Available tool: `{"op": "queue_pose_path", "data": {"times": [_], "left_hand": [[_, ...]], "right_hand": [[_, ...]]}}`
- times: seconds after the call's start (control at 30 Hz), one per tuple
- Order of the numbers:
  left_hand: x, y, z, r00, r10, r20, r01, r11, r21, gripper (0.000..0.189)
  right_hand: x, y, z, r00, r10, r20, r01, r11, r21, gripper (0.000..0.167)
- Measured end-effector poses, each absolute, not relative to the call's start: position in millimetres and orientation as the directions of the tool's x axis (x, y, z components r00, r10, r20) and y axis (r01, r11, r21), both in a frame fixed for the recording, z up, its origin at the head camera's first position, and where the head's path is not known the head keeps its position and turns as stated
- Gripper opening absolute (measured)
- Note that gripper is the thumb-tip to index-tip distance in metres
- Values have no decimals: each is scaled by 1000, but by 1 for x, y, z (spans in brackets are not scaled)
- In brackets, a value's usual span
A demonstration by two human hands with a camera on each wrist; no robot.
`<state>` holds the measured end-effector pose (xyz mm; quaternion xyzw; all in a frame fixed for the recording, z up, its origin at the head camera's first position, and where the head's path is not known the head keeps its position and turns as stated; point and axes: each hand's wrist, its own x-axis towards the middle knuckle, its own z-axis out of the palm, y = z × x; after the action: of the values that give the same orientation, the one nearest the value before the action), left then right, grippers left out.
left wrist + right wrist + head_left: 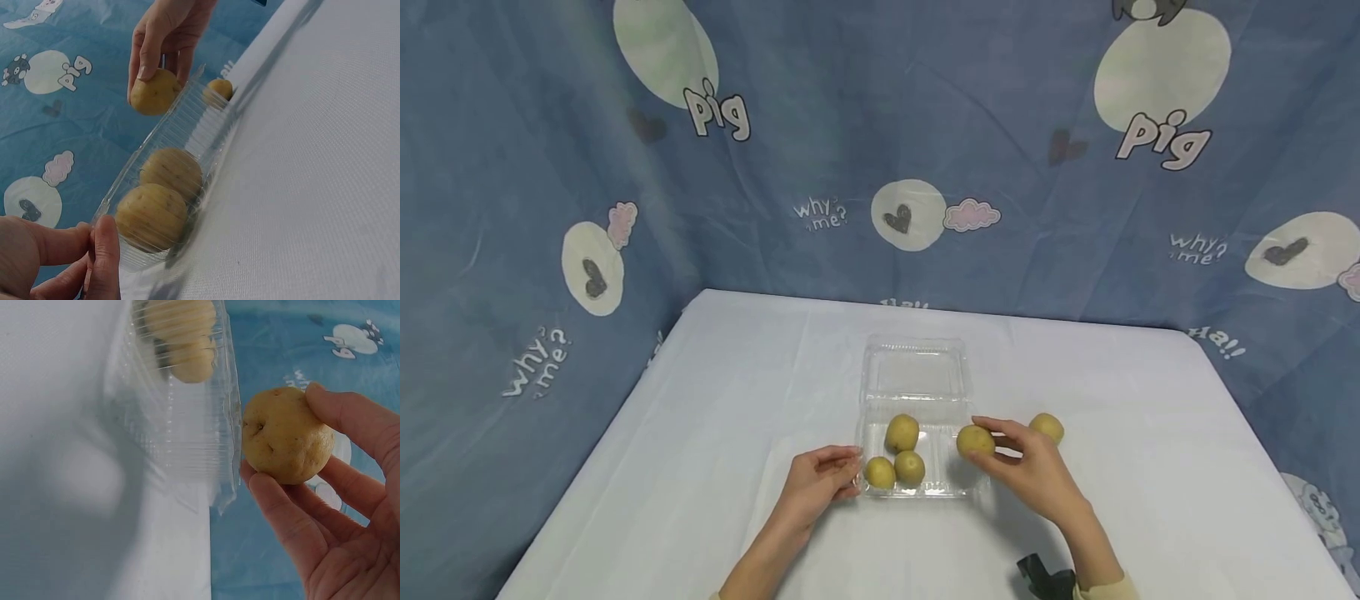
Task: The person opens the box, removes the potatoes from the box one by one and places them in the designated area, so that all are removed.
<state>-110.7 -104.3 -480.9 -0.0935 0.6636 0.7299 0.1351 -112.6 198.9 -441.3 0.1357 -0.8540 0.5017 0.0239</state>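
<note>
A clear plastic clamshell container point(947, 487) lies with its lid folded back, away from me. Three potatoes point(902, 433) sit in the left part of its base. My left hand point(823, 483) pinches the container's left rim between thumb and fingers, as the left wrist view point(69, 256) also shows. In my right hand point(1033, 467) is a potato point(287, 435), gripped between the thumb and fingertips at the container's right rim, above the level of the base. Another potato point(1047, 427) rests on the table just beyond the right hand, partly behind it.
The container's lid point(913, 371) lies flat towards the back of the white-covered table point(760, 367). A blue printed cloth point(820, 150) hangs behind and to the left of the table. A black strap end point(1047, 579) shows by the right wrist.
</note>
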Motion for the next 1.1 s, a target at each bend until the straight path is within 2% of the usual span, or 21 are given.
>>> {"op": "queue_pose_path", "data": {"times": [1.1], "left_hand": [[-111, -102, -479, -945, 52, -324, -327, -91, 941, 29]], "right_hand": [[-103, 222, -448, -972, -148, 184, -234, 489, -840, 43]]}}
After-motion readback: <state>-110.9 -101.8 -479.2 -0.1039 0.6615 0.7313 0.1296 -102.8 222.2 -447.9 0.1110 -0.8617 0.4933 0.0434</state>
